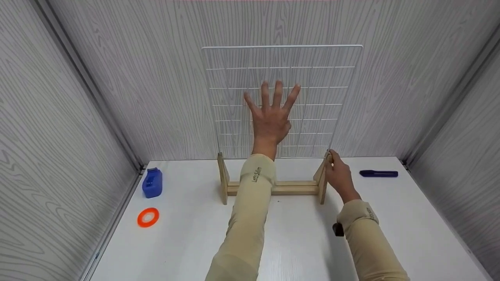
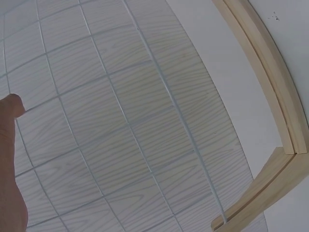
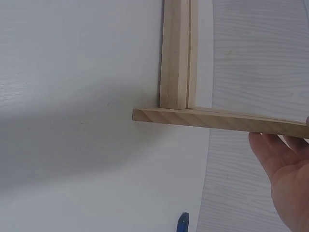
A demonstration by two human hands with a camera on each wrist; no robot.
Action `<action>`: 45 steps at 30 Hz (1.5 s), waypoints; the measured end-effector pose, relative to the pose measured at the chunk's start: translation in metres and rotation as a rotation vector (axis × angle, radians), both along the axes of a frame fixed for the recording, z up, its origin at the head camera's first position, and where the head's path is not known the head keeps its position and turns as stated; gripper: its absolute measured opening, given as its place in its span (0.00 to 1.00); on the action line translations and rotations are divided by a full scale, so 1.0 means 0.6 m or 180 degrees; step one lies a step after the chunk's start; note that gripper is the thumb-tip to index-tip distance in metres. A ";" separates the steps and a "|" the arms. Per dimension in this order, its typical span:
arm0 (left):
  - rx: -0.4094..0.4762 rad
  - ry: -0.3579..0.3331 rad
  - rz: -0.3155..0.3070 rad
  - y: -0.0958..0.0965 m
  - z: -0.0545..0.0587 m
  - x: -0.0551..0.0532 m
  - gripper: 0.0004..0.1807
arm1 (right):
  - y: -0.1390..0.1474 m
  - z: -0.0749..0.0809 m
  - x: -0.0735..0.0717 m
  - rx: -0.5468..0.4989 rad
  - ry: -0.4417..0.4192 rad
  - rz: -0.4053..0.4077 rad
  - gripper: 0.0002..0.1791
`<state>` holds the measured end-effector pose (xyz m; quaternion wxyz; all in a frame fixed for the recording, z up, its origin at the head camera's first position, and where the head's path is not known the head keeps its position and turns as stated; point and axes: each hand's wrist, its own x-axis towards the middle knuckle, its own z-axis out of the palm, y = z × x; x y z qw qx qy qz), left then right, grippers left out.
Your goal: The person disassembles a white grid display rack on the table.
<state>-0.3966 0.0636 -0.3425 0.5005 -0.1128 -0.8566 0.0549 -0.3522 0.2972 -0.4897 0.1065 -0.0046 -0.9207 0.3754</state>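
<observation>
Fingers straight and spread, the left hand [image 1: 270, 119] lies against a white, rectangular wire grid [image 1: 282, 46], seemingly bracing it upright above a pale wooden stand [image 1: 295, 190]; the right hand's [image 1: 340, 176] fingers grip the stand's right side piece [image 1: 322, 187], probably steadying it.

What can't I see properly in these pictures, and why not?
Head view: whether the palm of the left hand touches the wire grid; the hand's back hides it.
Head view: part of the wooden stand, hidden by the left sleeve.
Head view: the writing on the right sleeve, too small to read.
Left wrist view: most of the left hand, past the left edge.
Right wrist view: part of the right hand, past the right edge.
</observation>
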 end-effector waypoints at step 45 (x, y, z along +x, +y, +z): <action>0.0164 -0.0614 0.0241 -0.109 0.032 0.008 0.57 | 0.049 -0.014 -0.001 -0.0177 0.0163 0.0137 0.30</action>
